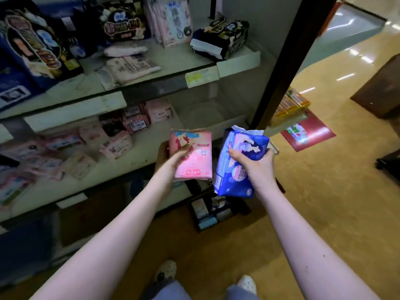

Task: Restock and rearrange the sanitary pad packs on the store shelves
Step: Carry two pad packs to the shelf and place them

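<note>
Fingers first: your left hand (pixel 167 162) grips the pink pack (pixel 195 158) by its left edge, with the thumb laid across the printed front and the other fingers hidden behind. Your right hand (pixel 258 167) wraps round the blue pack (pixel 230 180), thumb on the front face and fingertips curling over its far right side. In the 1 head view, the 2 packs are held in the air, side by side and just apart. They are off the near right end of the middle shelf (pixel 140 158) and above a dark box (pixel 216 213) of more stock on the floor (pixel 324 202). You hold each pack face up, most likely to read the print and sort them by kind before choosing a slot. Small pink packs (pixel 115 146) lie loose and scattered on the middle shelf, so the pink one probably belongs among them. Big dark packs (pixel 220 37) stand on the upper shelf (pixel 173 63); where the blue one goes cannot be told from here. Both bare forearms reach forward and angle slightly inward, with the wrists about level. Your left palm is turned toward its pack, and your right wrist bends inward so the back of the hand faces you. The blue pack is tilted, its top leaning far and right, while the pink one sits nearly square to you.
</note>
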Demonstrator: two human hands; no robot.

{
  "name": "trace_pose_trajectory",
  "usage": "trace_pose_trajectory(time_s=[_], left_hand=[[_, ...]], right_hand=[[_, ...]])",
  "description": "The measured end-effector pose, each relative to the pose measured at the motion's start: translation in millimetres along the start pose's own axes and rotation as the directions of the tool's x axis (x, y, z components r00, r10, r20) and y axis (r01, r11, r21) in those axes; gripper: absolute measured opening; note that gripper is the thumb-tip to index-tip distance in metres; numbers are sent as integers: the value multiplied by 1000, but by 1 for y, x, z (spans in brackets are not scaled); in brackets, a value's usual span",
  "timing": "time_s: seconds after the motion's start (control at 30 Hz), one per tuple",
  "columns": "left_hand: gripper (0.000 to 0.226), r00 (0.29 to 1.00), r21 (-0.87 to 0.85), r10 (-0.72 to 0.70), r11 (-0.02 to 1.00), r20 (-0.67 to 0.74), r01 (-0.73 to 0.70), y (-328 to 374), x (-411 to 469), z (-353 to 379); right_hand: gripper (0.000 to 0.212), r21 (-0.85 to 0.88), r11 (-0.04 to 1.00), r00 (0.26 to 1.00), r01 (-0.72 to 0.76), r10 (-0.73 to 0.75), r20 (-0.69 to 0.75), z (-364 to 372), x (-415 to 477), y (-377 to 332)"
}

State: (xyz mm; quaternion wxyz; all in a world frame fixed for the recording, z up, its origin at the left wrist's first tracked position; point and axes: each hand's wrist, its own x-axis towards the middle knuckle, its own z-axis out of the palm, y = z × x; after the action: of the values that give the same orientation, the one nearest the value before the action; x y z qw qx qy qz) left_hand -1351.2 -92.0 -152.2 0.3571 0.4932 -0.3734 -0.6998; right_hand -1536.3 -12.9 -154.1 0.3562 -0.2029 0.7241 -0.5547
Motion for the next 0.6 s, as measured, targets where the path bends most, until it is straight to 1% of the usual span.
trace_pose_trajectory(time_s=[0.03,0.07,0.17,0.23,0.3,0.37,0.47,0.5,0.57,0.6], left_hand=[[45,999,-27,-33,999,-30,32,-6,-5,10],[49,997,-41,-34,999,-64,31,-12,-10,20],[62,981,-68,65,995,-180,-79,-31,-16,45],[66,967,-89,80,991,-240,-104,-43,-23,55],[67,957,-96,67,991,-283,-97,-56,-29,60],[63,946,-96,40,993,-321,-74,-65,-31,61],[28,943,-119,-40,993,-332,0,-73,-24,60],[25,940,-136,-69,990,-333,25,-76,-22,60],[36,936,-131,-82,991,-341,39,-84,-12,58],[38,937,-111,-71,993,-342,34,-91,-3,55]], right_hand=[[79,-14,1000,999,-1,1,36,-9,8,1],[78,-27,1000,997,-2,4,74,-18,15,2],[75,-35,999,987,-21,26,157,-37,33,9],[74,-40,998,978,-41,48,203,-46,40,18],[74,-61,997,968,-49,62,244,-52,45,27],[75,-63,996,960,-61,76,269,-53,48,34],[80,-72,993,952,-88,106,288,-49,59,48],[82,-74,993,952,-88,106,288,-47,62,53],[84,-68,992,953,-104,119,279,-44,70,67],[85,-71,991,956,-113,128,264,-39,77,78]])
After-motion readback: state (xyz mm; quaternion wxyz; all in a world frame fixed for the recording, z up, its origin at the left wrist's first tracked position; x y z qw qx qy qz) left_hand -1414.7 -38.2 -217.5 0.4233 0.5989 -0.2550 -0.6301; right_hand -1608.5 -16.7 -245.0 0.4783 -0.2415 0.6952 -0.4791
